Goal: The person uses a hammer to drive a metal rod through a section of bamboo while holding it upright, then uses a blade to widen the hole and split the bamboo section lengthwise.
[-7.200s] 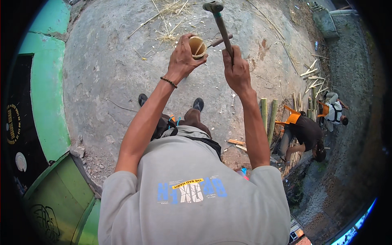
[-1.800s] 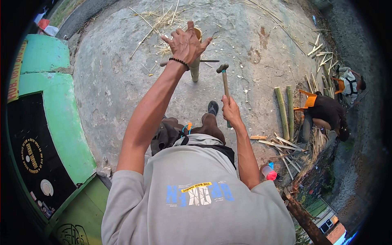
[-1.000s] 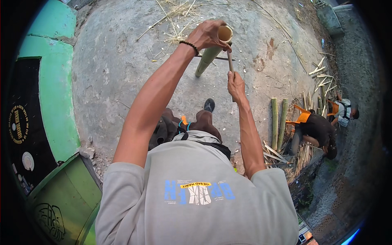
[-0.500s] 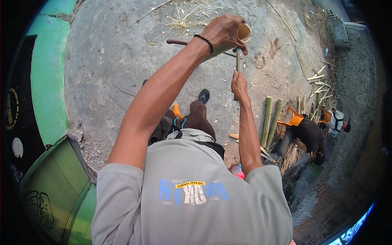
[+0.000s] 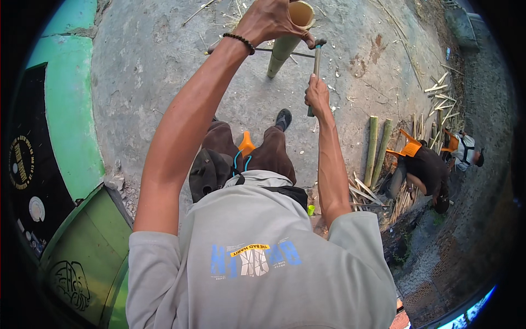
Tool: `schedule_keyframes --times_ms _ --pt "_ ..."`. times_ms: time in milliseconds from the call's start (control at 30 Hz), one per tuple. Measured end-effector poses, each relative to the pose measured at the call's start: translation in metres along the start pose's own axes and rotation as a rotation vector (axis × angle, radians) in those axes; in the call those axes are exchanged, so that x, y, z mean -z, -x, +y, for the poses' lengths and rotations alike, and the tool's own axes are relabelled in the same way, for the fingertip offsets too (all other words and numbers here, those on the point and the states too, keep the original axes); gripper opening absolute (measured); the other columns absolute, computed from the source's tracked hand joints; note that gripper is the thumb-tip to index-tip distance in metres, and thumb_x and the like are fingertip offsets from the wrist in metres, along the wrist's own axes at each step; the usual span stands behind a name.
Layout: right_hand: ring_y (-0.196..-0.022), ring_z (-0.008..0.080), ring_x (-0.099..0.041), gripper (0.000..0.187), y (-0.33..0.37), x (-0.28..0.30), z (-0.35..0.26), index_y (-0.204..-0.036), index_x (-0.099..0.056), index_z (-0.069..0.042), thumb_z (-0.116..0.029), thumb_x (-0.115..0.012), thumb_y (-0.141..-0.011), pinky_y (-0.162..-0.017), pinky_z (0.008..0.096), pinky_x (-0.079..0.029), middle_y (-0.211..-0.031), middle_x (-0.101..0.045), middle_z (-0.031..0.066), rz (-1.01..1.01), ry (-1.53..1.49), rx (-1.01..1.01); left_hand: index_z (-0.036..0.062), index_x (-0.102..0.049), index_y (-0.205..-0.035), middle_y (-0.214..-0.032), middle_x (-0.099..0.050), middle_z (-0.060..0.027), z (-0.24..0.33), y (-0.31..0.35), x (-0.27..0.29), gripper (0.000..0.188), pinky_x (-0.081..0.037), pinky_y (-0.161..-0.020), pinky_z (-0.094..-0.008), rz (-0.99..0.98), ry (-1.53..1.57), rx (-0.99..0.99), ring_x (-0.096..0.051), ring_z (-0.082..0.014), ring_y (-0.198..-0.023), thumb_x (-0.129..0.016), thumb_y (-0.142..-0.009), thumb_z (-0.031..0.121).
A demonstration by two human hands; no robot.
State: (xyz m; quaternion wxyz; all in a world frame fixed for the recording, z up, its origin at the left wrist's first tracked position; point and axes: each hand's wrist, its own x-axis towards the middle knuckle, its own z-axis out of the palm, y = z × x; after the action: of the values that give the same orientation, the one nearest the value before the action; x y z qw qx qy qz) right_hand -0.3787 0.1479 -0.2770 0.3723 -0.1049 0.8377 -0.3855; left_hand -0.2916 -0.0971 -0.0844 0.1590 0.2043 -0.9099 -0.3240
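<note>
A pale green bamboo pole (image 5: 284, 48) stands tilted in front of me, its hollow top end toward me. My left hand (image 5: 271, 23), with a beaded bracelet on the wrist, is closed round its upper part, the thumb along the near side. My right hand (image 5: 318, 96) grips a hammer (image 5: 316, 66) by its grey-green handle, its head up beside the left thumb and close to the bamboo. A thin dark blade (image 5: 303, 54) crosses at the bamboo; its handle end is mostly hidden by my left forearm. Whether the blade is in the bamboo I cannot tell.
Two bamboo poles (image 5: 372, 151) lie at my right beside split strips (image 5: 402, 205). Nearby a person in dark clothes (image 5: 427, 172) bends over by an orange chair (image 5: 406, 145); another person (image 5: 466, 151) is beyond. A green wall (image 5: 66, 115) stands at left.
Both hands have moved up and slightly left in view, with the bamboo, blade and hammer. The bamboo's lower length and the hammer head now show more.
</note>
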Motion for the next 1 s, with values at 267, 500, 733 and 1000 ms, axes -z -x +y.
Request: schedule_keyframes --times_ms 267,500,733,1000 --pt "-0.048 0.0058 -0.044 0.043 0.081 0.066 -0.152 -0.096 -0.049 -0.006 -0.045 -0.041 -0.111 -0.042 0.0257 -0.036 -0.063 -0.047 -0.0016 0.037 -0.501 0.606 -0.0043 -0.063 -0.122 -0.111 -0.07 -0.0234 -0.001 -0.002 0.006 0.099 -0.059 -0.088 -0.0441 0.001 -0.005 0.074 -0.07 -0.0371 -0.105 -0.1 -0.051 0.055" --pt "-0.059 0.0446 -0.061 0.055 -0.015 -0.048 0.09 -0.091 -0.054 0.0 -0.048 -0.035 -0.111 -0.056 0.0494 -0.051 -0.068 -0.06 0.0239 0.333 0.336 0.414 -0.0017 -0.061 -0.125 -0.114 -0.07 -0.0216 0.009 -0.009 -0.001 0.096 -0.059 -0.09 -0.0431 -0.037 0.047 0.016 -0.07 -0.0367 -0.106 -0.1 -0.055 0.05" --pt "-0.042 0.0113 -0.044 0.049 0.018 -0.003 0.035 -0.086 -0.047 -0.009 -0.051 -0.043 -0.109 -0.037 0.031 -0.037 -0.058 -0.044 0.0005 0.063 -0.151 0.039 0.0129 -0.06 -0.136 -0.126 -0.066 -0.0179 -0.041 0.0 0.014 0.091 -0.058 -0.1 -0.0432 -0.027 -0.153 -0.049 -0.067 -0.0329 -0.115 -0.096 -0.061 0.05" --pt "-0.045 0.0109 -0.045 0.046 0.092 0.059 0.093 -0.088 -0.049 -0.009 -0.049 -0.045 -0.109 -0.04 0.0311 -0.036 -0.06 -0.046 -0.0001 -0.04 -0.154 -0.16 0.0438 -0.039 -0.156 -0.143 -0.047 -0.0129 -0.036 0.007 0.039 0.096 -0.046 -0.116 -0.0509 -0.369 -0.21 -0.056 -0.05 -0.0393 -0.13 -0.085 -0.076 0.016"
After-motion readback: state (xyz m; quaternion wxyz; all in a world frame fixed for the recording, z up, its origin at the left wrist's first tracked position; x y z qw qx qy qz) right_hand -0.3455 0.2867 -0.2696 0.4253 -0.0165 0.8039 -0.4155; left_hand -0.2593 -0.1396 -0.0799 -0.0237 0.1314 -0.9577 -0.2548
